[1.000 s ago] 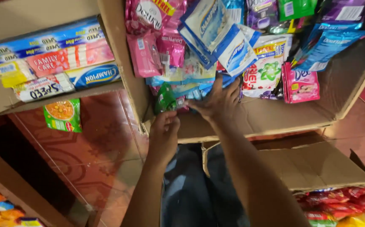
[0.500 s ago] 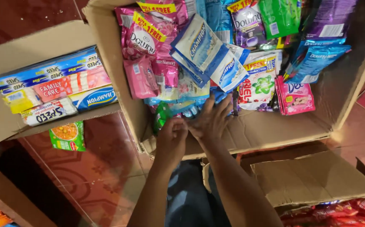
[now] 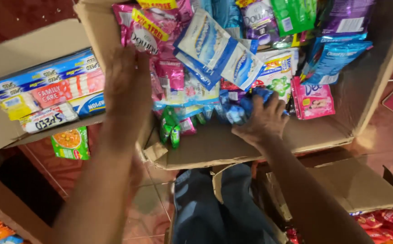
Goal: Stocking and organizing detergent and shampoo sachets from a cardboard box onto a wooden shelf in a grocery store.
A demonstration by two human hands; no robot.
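A big cardboard box (image 3: 232, 149) lies open in front of me, filled with many small sachets: pink ones (image 3: 312, 100), white-and-blue ones (image 3: 214, 52), green ones (image 3: 170, 126) and purple ones. My right hand (image 3: 262, 122) is inside the box with its fingers closed on a bunch of blue sachets (image 3: 239, 108). My left hand (image 3: 126, 86) is raised over the box's left wall, fingers spread, next to the pink sachets; I cannot see anything in it.
A second cardboard box (image 3: 6, 49) at the left holds stacked soap bars in blue, pink and yellow wrappers. A green noodle packet (image 3: 70, 143) lies on the red tiled floor. More boxes with red and orange snack packs (image 3: 384, 221) sit at the bottom corners.
My left hand has lifted from the box's front edge up to its left wall. My right hand has shifted right and closed on the blue sachets. The view moved closer to the box.
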